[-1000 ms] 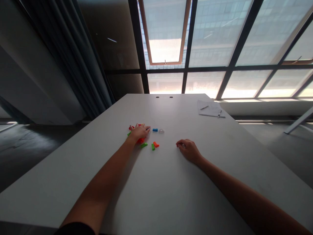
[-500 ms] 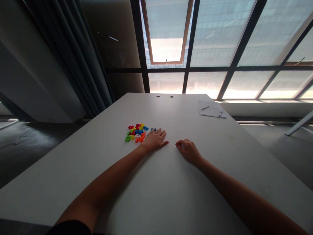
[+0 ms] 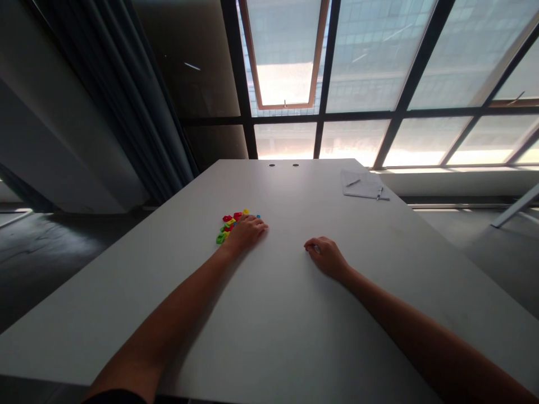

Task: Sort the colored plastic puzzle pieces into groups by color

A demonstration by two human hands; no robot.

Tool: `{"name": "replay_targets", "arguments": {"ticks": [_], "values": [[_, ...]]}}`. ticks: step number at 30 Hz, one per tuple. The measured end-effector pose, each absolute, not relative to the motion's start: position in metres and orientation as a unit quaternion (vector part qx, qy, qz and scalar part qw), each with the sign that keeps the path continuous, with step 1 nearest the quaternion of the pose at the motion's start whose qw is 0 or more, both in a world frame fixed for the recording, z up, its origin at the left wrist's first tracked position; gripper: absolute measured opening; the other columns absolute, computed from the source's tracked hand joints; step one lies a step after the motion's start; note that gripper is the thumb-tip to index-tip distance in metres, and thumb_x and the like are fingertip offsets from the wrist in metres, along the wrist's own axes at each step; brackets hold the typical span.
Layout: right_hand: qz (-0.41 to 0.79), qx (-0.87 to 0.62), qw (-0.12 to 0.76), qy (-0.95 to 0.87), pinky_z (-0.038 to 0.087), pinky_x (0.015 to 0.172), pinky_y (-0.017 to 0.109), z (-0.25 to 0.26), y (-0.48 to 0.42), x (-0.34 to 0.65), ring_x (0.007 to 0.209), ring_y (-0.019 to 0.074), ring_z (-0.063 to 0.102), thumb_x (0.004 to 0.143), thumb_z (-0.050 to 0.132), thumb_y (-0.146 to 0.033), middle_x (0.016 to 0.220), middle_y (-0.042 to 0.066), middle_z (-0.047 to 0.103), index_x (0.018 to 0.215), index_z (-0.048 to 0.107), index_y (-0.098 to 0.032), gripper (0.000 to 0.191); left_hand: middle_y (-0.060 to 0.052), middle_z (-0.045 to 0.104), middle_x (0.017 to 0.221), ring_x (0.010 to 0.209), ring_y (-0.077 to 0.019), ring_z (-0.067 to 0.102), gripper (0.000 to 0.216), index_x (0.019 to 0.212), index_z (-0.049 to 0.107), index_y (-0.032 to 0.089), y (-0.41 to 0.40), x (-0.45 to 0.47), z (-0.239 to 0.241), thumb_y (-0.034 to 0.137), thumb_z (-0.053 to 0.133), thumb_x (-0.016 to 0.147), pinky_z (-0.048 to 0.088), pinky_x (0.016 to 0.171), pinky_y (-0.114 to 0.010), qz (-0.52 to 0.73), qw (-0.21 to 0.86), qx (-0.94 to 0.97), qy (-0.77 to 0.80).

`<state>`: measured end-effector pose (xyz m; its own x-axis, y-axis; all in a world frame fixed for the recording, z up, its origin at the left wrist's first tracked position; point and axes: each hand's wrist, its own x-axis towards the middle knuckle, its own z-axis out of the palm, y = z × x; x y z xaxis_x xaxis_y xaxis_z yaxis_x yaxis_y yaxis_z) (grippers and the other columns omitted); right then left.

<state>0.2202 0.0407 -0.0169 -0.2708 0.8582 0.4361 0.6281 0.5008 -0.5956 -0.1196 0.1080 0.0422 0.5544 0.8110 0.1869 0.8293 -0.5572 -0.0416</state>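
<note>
My left hand (image 3: 247,229) lies over the right side of a small pile of colourful plastic pieces (image 3: 228,219), covering part of it. Its fingers reach to the right, slightly bent and not closed into a fist; what lies beneath the palm is hidden. Red, yellow and green pieces show along the pile's left and far sides, and a bit of blue (image 3: 258,216) peeks out beyond the fingers. To the right, my right hand (image 3: 324,255) rests on the white table (image 3: 286,314) with its fingers curled closed. Whether anything sits inside that curl cannot be made out.
Toward the far right corner of the table lie sheets of paper (image 3: 364,182) with a pen (image 3: 352,183) on them. Two round cable holes (image 3: 272,165) are near the far edge. Beyond stand large windows (image 3: 286,56) and a dark curtain (image 3: 138,101).
My left hand has moved left from the pile's right edge onto the pile, covering the orange and most of the blue pieces. Its spread fingers have drawn closer together. My right hand has stayed put.
</note>
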Motion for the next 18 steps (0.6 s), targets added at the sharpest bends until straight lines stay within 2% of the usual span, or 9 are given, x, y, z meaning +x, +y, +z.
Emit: {"name": "replay_targets", "arguments": {"ticks": [3, 6, 8, 9, 11, 12, 14, 16, 18], "values": [[0.157, -0.481, 0.364, -0.782, 0.065, 0.101, 0.041, -0.018, 0.041, 0.22, 0.099, 0.0279, 0.084, 0.102, 0.07, -0.015, 0.101, 0.009, 0.089, 0.105, 0.091, -0.024, 0.023, -0.015, 0.084, 0.15, 0.146, -0.0328, 0.073, 0.043, 0.146, 0.085, 0.023, 0.083, -0.096, 0.023, 0.03, 0.052, 0.12, 0.048, 0.134, -0.054, -0.123, 0.055, -0.9, -0.416], [0.161, -0.483, 0.352, -0.785, 0.067, 0.098, 0.04, -0.016, 0.042, 0.222, 0.097, 0.0274, 0.086, 0.104, 0.069, -0.017, 0.104, 0.009, 0.09, 0.109, 0.091, -0.024, 0.024, -0.019, 0.064, 0.178, 0.168, -0.0352, 0.058, 0.073, 0.176, 0.062, 0.018, 0.051, -0.069, -0.002, 0.065, 0.052, 0.121, 0.04, 0.142, -0.054, -0.107, 0.002, -0.938, -0.331], [0.152, -0.475, 0.344, -0.796, 0.068, 0.1, 0.041, -0.012, 0.041, 0.226, 0.101, 0.028, 0.087, 0.108, 0.064, -0.02, 0.11, 0.01, 0.091, 0.113, 0.091, -0.023, 0.028, -0.021, 0.049, 0.189, 0.178, -0.0376, 0.045, 0.094, 0.186, 0.047, 0.016, 0.037, -0.059, -0.013, 0.081, 0.045, 0.118, 0.033, 0.146, -0.056, -0.086, -0.024, -0.943, -0.322], [0.138, -0.466, 0.337, -0.806, 0.068, 0.105, 0.044, -0.009, 0.04, 0.228, 0.107, 0.0291, 0.087, 0.11, 0.062, -0.021, 0.116, 0.012, 0.091, 0.118, 0.091, -0.023, 0.03, -0.022, 0.044, 0.192, 0.18, -0.0383, 0.041, 0.1, 0.188, 0.043, 0.015, 0.034, -0.056, -0.015, 0.086, 0.042, 0.117, 0.031, 0.147, -0.056, -0.078, -0.032, -0.943, -0.322], [0.092, -0.448, 0.304, -0.836, 0.061, 0.123, 0.052, -0.003, 0.036, 0.233, 0.133, 0.0335, 0.082, 0.116, 0.058, -0.029, 0.138, 0.017, 0.087, 0.138, 0.088, -0.02, 0.038, -0.024, 0.038, 0.194, 0.183, -0.0394, 0.036, 0.107, 0.189, 0.04, 0.013, 0.034, -0.054, -0.013, 0.09, 0.04, 0.115, 0.026, 0.149, -0.057, -0.077, -0.034, -0.944, -0.32], [0.069, -0.443, 0.272, -0.851, 0.053, 0.133, 0.057, -0.001, 0.034, 0.235, 0.15, 0.0364, 0.073, 0.118, 0.058, -0.037, 0.154, 0.02, 0.081, 0.151, 0.082, -0.018, 0.046, -0.025, 0.036, 0.194, 0.183, -0.04, 0.033, 0.11, 0.189, 0.039, 0.012, 0.036, -0.054, -0.011, 0.092, 0.04, 0.114, 0.023, 0.15, -0.057, -0.084, -0.028, -0.945, -0.316], [0.045, -0.449, 0.181, -0.874, 0.034, 0.146, 0.064, 0.002, 0.027, 0.237, 0.176, 0.0411, 0.046, 0.119, 0.059, -0.059, 0.181, 0.024, 0.057, 0.177, 0.061, -0.012, 0.074, -0.027, 0.033, 0.195, 0.185, -0.0413, 0.03, 0.116, 0.189, 0.038, 0.01, 0.042, -0.055, -0.007, 0.095, 0.042, 0.111, 0.017, 0.151, -0.058, -0.096, -0.017, -0.946, -0.31], [0.059, -0.466, 0.082, -0.879, 0.021, 0.15, 0.066, 0.002, 0.022, 0.237, 0.185, 0.0427, 0.025, 0.117, 0.052, -0.079, 0.194, 0.025, 0.033, 0.19, 0.038, -0.008, 0.102, -0.028, 0.033, 0.194, 0.184, -0.0416, 0.031, 0.121, 0.19, 0.036, 0.009, 0.047, -0.054, -0.007, 0.098, 0.042, 0.109, 0.016, 0.151, -0.057, -0.087, -0.024, -0.946, -0.312], [0.082, -0.477, 0.02, -0.875, 0.014, 0.152, 0.065, 0.001, 0.019, 0.235, 0.186, 0.0414, 0.016, 0.117, 0.039, -0.089, 0.197, 0.024, 0.022, 0.193, 0.027, -0.007, 0.112, -0.028, 0.034, 0.194, 0.183, -0.0413, 0.034, 0.122, 0.19, 0.034, 0.008, 0.049, -0.053, -0.009, 0.099, 0.039, 0.109, 0.017, 0.15, -0.056, -0.068, -0.043, -0.944, -0.32]]}}
